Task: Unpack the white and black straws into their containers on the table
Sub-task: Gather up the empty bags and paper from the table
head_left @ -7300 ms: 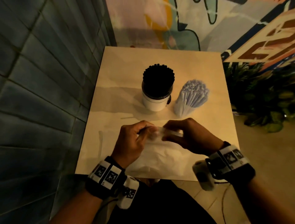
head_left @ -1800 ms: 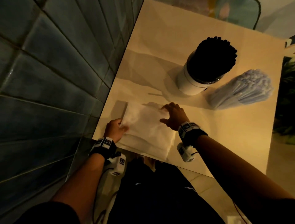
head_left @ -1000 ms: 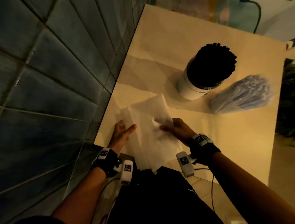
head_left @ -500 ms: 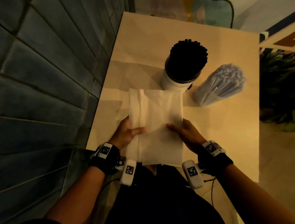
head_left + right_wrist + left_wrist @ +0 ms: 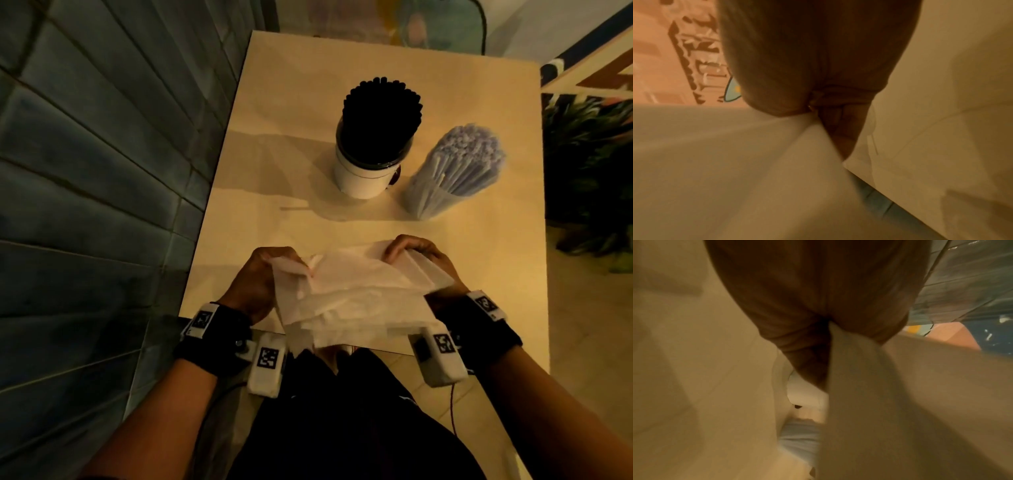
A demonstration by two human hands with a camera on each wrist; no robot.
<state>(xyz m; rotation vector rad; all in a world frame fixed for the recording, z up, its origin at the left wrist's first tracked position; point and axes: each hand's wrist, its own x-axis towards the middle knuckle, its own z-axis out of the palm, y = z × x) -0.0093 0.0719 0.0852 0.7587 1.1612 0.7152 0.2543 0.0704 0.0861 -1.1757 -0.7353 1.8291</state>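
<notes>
From the head view, I have a white paper wrapper (image 5: 346, 301) stretched between my two hands at the near edge of the table (image 5: 284, 144). My left hand (image 5: 255, 284) grips its left end with the fingers curled into the paper, and my right hand (image 5: 419, 260) grips the far right corner the same way. I judge I hold it by both ends so I can open or fold it; whether anything is inside it I cannot tell. I hold it low over the near edge, away from the containers, so it does not knock them. The black straws (image 5: 383, 113) stand upright, packed tight in the white cup (image 5: 359, 178) in the middle of the table. Just beside it, to the right, the white straws (image 5: 455, 171) stand as a leaning bundle in what looks like a clear sleeve or holder. Both lots seem already in place.

In the left wrist view, my left fingers (image 5: 803, 344) are curled tight, and a fold of the paper comes out between them, so the pinch is narrow. Paper fills both sides of the picture. Through the gap I glimpse something pale bluish, too blurred to name.

In the right wrist view, my right fingers (image 5: 838, 116) are curled too, with the paper edge caught under them. The sheet spreads out on either side.
</notes>
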